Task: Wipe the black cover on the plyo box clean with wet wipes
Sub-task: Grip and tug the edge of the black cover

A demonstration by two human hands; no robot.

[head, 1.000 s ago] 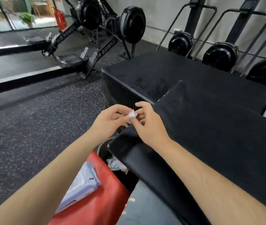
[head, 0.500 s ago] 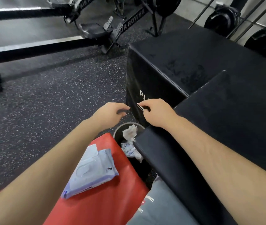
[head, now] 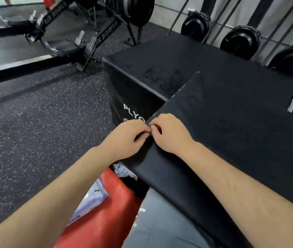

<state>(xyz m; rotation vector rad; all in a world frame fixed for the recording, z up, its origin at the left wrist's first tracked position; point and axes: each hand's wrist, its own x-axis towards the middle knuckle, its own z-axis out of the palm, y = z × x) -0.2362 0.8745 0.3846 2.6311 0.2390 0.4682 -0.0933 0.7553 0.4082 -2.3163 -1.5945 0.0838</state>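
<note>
Fingers, L point(head: 138, 125) & R point(head: 158, 122): both sets curled tight, tips meeting. From my end it reads as a pinch, but what's betw. the tips is hidden. I can't tell if they grip the edge or only press on it. No wipe showing in either.

Left hand point(head: 124, 138): comes in from the floor side, off the cover, tips at its corner.

Right hand point(head: 172, 134): lies on the cover, heel down on the surface. My guess is it's bracing so the corner can be tugged or set straight.

Black cover point(head: 231, 140): matte slab, spreads right & toward me. Its near-left corner sits directly at the fingertips, touching. The rest runs away under the R forearm.

Plyo box point(head: 133, 90): just beyond the hands, "PLYO" on its side face, lower lettering cut off by them. Top has dull smudges point(head: 161, 77) near the cover's far edge.

Wet wipes pack point(head: 90, 199): lilac-white, flat on red pad point(head: 99, 224), partly under the L forearm. Prob. parked there to stay within reach.

Used wipes point(head: 122, 170): crumpled white, low in the gap below the cover's corner, beside the red pad.

Judgement: no wipe seen in hand, so I'd expect a fresh one from the pack before any wiping.

Background: air rower point(head: 104, 34), speckled floor point(head: 34, 131).
</note>
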